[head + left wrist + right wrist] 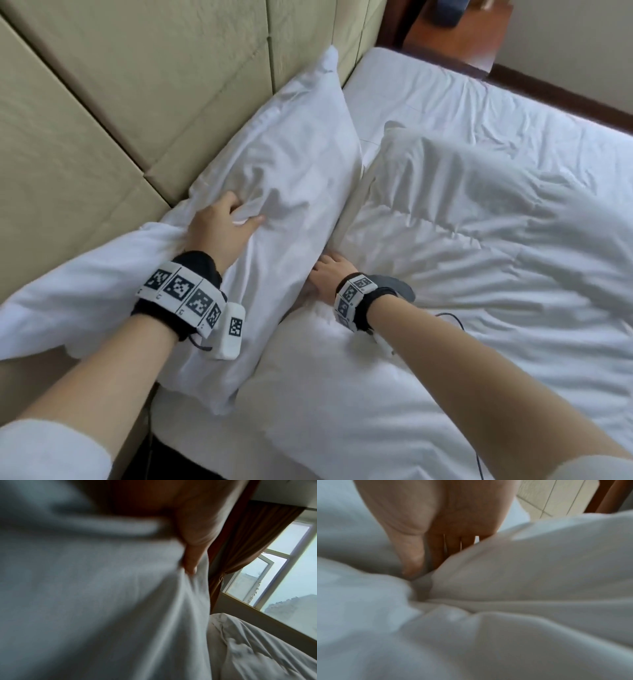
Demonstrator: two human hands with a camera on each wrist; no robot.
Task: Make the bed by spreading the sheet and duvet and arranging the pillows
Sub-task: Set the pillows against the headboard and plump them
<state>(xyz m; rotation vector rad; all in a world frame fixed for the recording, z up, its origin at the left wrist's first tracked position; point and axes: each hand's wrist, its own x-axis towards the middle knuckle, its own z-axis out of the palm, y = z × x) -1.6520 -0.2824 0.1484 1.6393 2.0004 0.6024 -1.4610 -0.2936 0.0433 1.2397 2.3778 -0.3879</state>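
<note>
A white pillow (291,164) leans tilted against the beige headboard (137,85). My left hand (236,219) grips a bunch of its cover near the lower left; the left wrist view shows the thumb (190,561) pressed into the pillow (102,601). At the pillow's lower right edge is my right hand (325,270), in the gap beside the duvet (479,240). In the right wrist view this right hand (423,566) has a fold of white cloth between thumb and fingers, with the fingertips hidden. The duvet lies rumpled over the bed on the white sheet (428,85).
A second white pillow (78,294) lies to the left under my left forearm. A dark wooden nightstand (462,34) stands past the bed's far corner. A window (291,574) with a brown curtain (248,540) is beyond the bed.
</note>
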